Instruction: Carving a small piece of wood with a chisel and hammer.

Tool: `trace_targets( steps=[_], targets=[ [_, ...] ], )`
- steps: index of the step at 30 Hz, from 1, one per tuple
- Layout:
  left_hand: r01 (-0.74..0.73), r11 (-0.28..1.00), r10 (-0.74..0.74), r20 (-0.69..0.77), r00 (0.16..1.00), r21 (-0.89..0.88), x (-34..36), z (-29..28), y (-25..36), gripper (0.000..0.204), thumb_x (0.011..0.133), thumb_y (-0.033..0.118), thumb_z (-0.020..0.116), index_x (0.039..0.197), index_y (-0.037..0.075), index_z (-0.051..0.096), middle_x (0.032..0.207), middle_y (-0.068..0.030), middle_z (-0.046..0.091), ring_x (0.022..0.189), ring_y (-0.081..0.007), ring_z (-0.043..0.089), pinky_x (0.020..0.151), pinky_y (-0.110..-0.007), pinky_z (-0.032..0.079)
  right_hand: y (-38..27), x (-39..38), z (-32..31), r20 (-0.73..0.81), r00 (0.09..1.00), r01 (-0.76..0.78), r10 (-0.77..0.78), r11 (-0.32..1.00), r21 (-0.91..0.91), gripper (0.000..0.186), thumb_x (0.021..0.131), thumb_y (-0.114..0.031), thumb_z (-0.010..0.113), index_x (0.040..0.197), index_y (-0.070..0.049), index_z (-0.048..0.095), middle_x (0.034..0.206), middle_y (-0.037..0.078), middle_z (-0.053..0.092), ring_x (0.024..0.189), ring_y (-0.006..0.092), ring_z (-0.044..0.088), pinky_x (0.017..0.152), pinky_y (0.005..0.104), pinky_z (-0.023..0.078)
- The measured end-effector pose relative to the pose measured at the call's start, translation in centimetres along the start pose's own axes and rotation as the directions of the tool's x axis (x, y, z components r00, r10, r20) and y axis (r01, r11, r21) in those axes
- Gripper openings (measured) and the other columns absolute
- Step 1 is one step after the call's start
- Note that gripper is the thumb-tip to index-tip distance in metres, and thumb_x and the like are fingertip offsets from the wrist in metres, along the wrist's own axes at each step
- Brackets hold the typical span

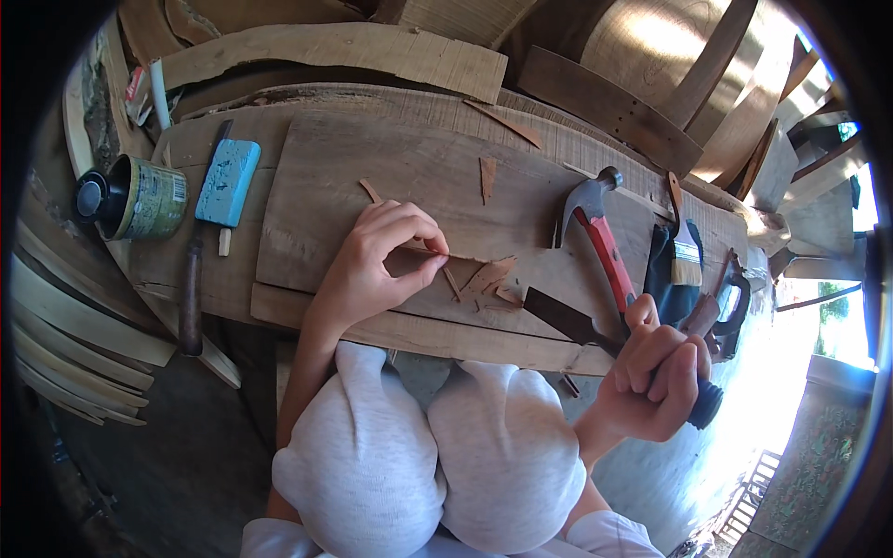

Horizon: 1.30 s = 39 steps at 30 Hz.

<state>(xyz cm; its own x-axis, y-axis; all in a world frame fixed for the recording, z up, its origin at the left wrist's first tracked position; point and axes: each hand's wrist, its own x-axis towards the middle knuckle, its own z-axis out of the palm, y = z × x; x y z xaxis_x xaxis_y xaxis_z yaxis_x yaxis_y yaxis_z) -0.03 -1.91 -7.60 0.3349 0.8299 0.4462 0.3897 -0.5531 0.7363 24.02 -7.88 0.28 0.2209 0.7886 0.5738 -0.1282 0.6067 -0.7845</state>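
Note:
My left hand [377,256] is over the wooden board [363,158], its thumb and forefinger pinched together on what looks like a thin wood sliver [469,259]. Just right of those fingertips lie brown wood chips [490,275], some broken small. My right hand [651,377] is closed round the black handle of a flat, dark-bladed tool [562,314], held at the board's near right edge. Its blade points left toward the chips; whether it touches the board I cannot tell. A claw hammer [605,246] with a red and black handle lies just beyond the right hand.
Left on the bench [158,270] are a blue block [228,181], a dark-handled long tool [191,298] and a tin [149,200]. At right lie a paintbrush [686,251] and a black-handled tool [735,312]. Curved wood pieces [344,51] line the back.

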Motion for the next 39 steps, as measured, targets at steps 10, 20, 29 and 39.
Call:
trace_targets(
  steps=[10, 20, 29, 39],
  targets=[
    [-0.073, 0.997, 0.073, 0.000, 0.997, -0.030, 0.1, 0.9, -0.2, 0.012, 0.067, 0.002, 0.075, 0.075, 0.006, 0.067, 0.077, -0.0011, 0.064, 0.073, -0.0156, 0.061, 0.074, -0.028, 0.045, -1.7, -0.3, -0.3, -0.054, 0.980, 0.117, -0.189, 0.782, -0.612, 0.027, 0.086, -0.008, 0.040, 0.060, -0.013, 0.034, 0.042, 0.003, 0.038, 0.034, 0.0097, 0.025, 0.053, 0.0342, 0.029],
    [-0.118, 0.993, 0.117, -0.046, 0.992, -0.006, -0.5, 1.0, -0.5, 0.014, 0.065, 0.000, 0.075, 0.073, 0.008, 0.068, 0.073, -0.0004, 0.063, 0.071, -0.0163, 0.061, 0.071, -0.028, 0.046, -0.4, 2.9, 2.1, 0.185, 0.976, 0.091, -0.113, 0.988, 0.125, 0.016, 0.085, -0.006, 0.051, 0.071, -0.010, 0.044, 0.055, 0.002, 0.045, 0.039, 0.0108, 0.035, 0.058, 0.0313, 0.032],
    [-0.118, 0.991, 0.122, 0.056, 0.991, -0.067, -0.4, 0.8, 0.0, 0.020, 0.064, 0.011, 0.078, 0.079, 0.011, 0.064, 0.082, 0.0009, 0.062, 0.082, -0.0184, 0.059, 0.081, -0.031, 0.043, -1.8, 5.1, 3.9, 0.211, 0.965, 0.137, -0.155, 0.986, 0.099, 0.028, 0.085, -0.006, 0.042, 0.059, -0.012, 0.033, 0.045, -0.002, 0.030, 0.036, 0.0078, 0.024, 0.057, 0.0330, 0.032],
    [-0.035, 0.976, 0.032, 0.017, 0.999, 0.216, -1.1, 0.7, -0.6, 0.029, 0.066, 0.029, 0.079, 0.084, 0.012, 0.065, 0.092, 0.0012, 0.054, 0.096, -0.0185, 0.050, 0.091, -0.037, 0.035, 0.8, 3.9, 5.3, 0.150, 0.974, -0.173, 0.168, 0.985, 0.026, 0.033, 0.082, -0.007, 0.053, 0.054, -0.009, 0.034, 0.043, 0.000, 0.034, 0.038, 0.0074, 0.026, 0.052, 0.0278, 0.029]
  ],
)
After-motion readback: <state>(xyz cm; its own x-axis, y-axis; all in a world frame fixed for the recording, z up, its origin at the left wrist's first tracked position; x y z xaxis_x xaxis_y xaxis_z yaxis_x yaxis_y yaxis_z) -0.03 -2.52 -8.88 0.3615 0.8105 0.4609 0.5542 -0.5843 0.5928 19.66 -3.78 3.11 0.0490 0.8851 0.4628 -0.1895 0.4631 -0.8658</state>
